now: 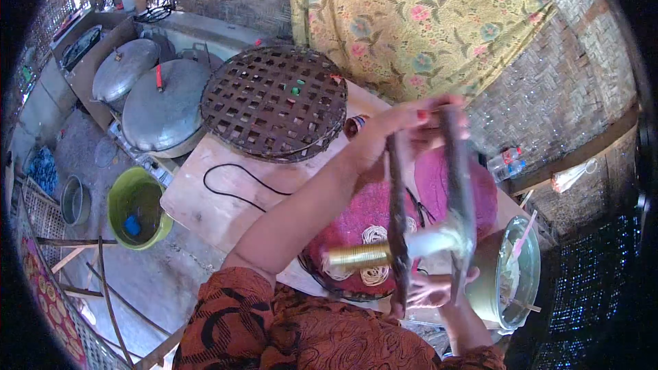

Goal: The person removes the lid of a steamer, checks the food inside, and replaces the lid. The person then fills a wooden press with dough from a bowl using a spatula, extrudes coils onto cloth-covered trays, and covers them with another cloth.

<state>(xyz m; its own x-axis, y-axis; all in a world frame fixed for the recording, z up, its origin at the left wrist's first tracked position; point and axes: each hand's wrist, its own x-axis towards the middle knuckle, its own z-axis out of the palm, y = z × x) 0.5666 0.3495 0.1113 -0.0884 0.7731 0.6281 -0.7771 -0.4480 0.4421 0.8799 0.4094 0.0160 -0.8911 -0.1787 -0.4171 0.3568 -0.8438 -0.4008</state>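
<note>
A hand press with two dark wooden bars (pixel 397 212) is held on its side above the work surface. A brass cylinder (pixel 360 255) sticks out to the left of one bar, and a whitish, blurred piece (pixel 433 241) spans the gap between the bars. My left hand (pixel 428 123) is closed around the bars' far ends, blurred by motion. At the near ends, my right hand (pixel 435 291) grips the press, partly hidden behind the bars. Beneath it, coiled pale noodle nests (pixel 375 235) lie on a round tray lined with pinkish-red cloth (pixel 349 216).
A bucket (pixel 524 233) with white paste and a pink-handled utensil stands at right. Stacked dark woven trays (pixel 274 103) sit on the table (pixel 199 185), near a black cord (pixel 236 195). Lidded metal pots (pixel 164 99) and a green basin (pixel 140 195) are at left.
</note>
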